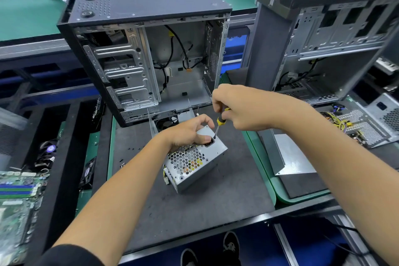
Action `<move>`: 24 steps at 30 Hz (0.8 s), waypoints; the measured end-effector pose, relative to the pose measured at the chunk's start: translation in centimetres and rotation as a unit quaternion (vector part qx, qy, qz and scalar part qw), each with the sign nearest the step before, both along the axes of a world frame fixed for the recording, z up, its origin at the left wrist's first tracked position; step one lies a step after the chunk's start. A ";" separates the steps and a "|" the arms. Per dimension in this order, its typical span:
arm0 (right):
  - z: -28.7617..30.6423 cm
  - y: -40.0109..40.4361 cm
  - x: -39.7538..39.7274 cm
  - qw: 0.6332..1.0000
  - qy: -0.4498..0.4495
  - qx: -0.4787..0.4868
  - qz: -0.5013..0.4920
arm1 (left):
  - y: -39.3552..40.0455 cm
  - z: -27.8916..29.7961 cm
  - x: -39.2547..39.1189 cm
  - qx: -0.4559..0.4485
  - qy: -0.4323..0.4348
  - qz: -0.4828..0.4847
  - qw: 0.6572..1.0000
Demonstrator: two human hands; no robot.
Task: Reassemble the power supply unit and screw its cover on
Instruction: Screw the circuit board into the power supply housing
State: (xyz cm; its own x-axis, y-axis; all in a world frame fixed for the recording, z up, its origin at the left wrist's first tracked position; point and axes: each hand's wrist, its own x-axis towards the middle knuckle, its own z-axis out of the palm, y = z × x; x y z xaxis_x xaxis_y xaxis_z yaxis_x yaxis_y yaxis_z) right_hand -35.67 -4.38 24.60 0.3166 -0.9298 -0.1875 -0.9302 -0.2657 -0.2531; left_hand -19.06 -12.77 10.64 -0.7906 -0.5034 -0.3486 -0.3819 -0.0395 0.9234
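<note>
Power supply unit sits tilted on the dark mat, just in front of the open PC case, honeycomb vent facing the camera w/ yellow wires showing thru it. Cover looks already on. Left hand is clamped over the top rear edge, thumb pressed down near the socket cutout, steadying the box. Right hand is closed around the black/yellow screwdriver, fingers wrapped on the handle; tip lands at the top corner beside the cutout, prob on a screw, but the head is too small to make out.

Risks, as I judge them: driver is angled, not square to the panel, so the bit could cam out & strip the screw or skid onto the left thumb right beside it. PSU rests on 1 edge, so hard downward push could rock it. Small loose screws lie on the mat at left, easy to knock away.
</note>
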 end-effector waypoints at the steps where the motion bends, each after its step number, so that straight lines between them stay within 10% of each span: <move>1: -0.1 -0.2 0.1 1.000 0.019 -0.024 -0.003 | 0.0 0.0 0.0 -0.001 -0.001 -0.001 1.000; 7: -1.0 -0.3 0.6 0.981 0.127 -0.120 -0.084 | -0.3 -0.3 -0.1 -0.005 -0.007 0.003 1.000; 12: -0.2 0.0 0.1 1.000 -0.006 -0.002 -0.013 | -0.4 -0.4 0.0 0.003 0.008 0.005 1.000; 24: -1.1 -0.5 0.3 0.989 0.086 -0.106 -0.056 | -0.5 -0.6 -0.3 -0.039 -0.020 0.001 0.999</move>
